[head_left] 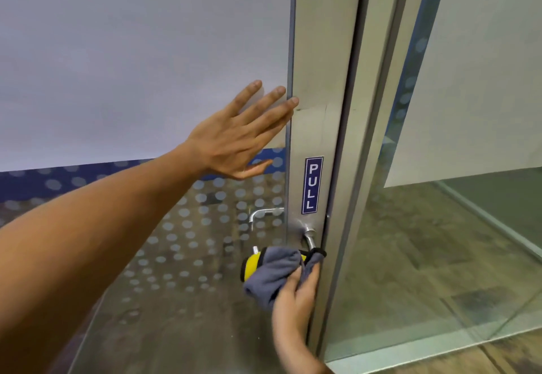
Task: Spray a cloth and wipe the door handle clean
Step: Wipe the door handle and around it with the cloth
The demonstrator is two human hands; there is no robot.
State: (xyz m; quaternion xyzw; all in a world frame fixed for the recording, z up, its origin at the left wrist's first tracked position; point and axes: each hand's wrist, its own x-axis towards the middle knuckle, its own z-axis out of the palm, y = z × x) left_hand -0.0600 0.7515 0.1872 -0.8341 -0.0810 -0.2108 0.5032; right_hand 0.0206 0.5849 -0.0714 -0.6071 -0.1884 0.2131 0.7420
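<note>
**Clearance around the door handle**

The cloth and right hand occupy the lever end of the door handle. The left hand, flat on the glass panel, blocks approach from above-left. The frame above the PULL sticker is unobstructed.

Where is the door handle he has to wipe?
Find the grey metal door frame with the blue PULL sign. Just below it a silver handle curves down into the grey cloth. Another handle shows behind the dotted glass.

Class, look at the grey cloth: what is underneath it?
Under the grey cloth a yellow object pokes out left, and the door handle runs down into it. The handle's lower end is covered; the right hand holds the cloth.
</note>
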